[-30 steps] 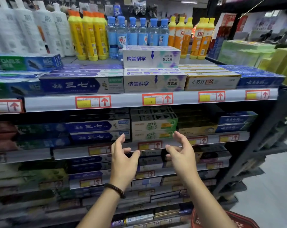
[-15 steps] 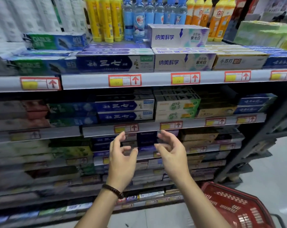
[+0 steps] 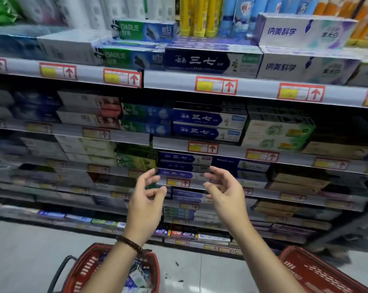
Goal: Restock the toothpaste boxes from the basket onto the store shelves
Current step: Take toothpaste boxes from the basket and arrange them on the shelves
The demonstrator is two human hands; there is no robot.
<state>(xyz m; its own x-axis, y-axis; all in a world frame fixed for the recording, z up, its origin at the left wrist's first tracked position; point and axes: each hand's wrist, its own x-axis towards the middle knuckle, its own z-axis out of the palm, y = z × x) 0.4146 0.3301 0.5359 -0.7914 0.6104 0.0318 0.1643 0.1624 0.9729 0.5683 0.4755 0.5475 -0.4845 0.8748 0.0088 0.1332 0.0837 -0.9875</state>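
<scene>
Two hands are seen raised before the store shelves (image 3: 170,81), and two red baskets are counted on the floor (image 3: 31,250) below them. The left basket (image 3: 88,269) lies under the left wrist, and toothpaste boxes (image 3: 136,278) are seen piled inside it; their number cannot be told. The right basket (image 3: 318,271) lies below and to the right of the right forearm, and its contents cannot be made out.

High above the fingers, on the top shelf, two green boxes (image 3: 145,29) are stacked, one dark blue box (image 3: 212,61) is set beside them, and two white and purple boxes (image 3: 305,31) are stacked to the right. One shelf lower, two more dark blue boxes (image 3: 207,119) are stacked. Further blue boxes are shelved just behind the fingertips, with one red and yellow price label (image 3: 177,182) seen in the gap between the hands.

The left hand (image 3: 145,199) is held upright with the palm turned inward, its fingers (image 3: 150,174) loosely bent and released, nothing being grasped. One dark beaded bracelet (image 3: 130,243) is worn on its wrist. The right hand (image 3: 225,193) is held facing it, well apart, its fingers (image 3: 219,170) likewise loosely curved and empty.
</scene>
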